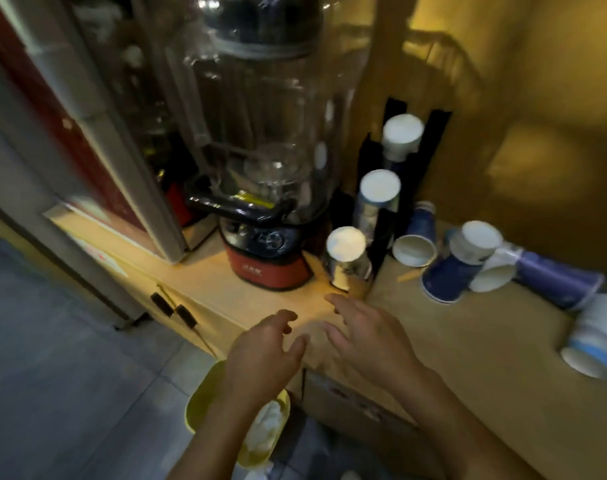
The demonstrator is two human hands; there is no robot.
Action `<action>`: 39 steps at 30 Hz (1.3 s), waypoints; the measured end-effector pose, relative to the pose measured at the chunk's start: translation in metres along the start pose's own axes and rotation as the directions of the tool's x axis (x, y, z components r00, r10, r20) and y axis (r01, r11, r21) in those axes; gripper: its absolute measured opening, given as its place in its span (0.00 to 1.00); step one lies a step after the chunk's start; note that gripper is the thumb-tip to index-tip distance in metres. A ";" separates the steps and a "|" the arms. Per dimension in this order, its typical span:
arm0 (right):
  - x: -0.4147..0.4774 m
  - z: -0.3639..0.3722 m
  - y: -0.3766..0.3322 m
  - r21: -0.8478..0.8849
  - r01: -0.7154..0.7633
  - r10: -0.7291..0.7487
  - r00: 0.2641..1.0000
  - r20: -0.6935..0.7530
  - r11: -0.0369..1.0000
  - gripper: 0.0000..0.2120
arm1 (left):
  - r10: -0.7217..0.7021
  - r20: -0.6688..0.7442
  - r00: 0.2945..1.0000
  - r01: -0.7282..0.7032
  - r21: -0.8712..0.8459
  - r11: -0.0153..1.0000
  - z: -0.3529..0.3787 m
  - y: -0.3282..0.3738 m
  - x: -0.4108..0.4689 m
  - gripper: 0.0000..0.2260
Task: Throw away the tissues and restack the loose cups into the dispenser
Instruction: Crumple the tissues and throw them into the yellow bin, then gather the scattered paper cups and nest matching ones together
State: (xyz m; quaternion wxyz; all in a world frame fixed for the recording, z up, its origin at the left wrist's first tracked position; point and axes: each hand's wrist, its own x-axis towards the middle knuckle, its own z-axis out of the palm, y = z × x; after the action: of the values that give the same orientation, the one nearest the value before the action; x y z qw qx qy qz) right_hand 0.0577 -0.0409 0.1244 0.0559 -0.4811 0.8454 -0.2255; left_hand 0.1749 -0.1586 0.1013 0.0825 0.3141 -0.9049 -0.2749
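A black cup dispenser stands on the wooden counter, with three upside-down cup stacks in it, white bottoms up. Loose blue and white paper cups lie tipped over to its right, along with one by the dispenser and one at the far right. Below the counter edge, a yellow bin holds white tissues. My left hand hovers over the bin, fingers apart and empty. My right hand is over the counter's front edge, also open and empty.
A large blender with a red base and clear jar stands left of the dispenser. A small wooden stick lies on the counter. Cabinet doors with black handles sit below, over a grey tiled floor.
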 end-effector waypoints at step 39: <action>-0.130 -0.122 0.364 -0.390 -0.489 0.573 0.809 0.132 0.781 0.34 | 0.473 0.510 0.719 -0.675 0.675 0.300 0.215 0.315 0.169 0.27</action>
State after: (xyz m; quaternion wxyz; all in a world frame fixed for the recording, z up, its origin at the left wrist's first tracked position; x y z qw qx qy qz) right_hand -0.1976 0.2668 0.0593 0.1375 -0.2474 0.9591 0.0085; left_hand -0.1921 0.0389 0.0912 -0.0804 -0.0647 -0.9739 0.2020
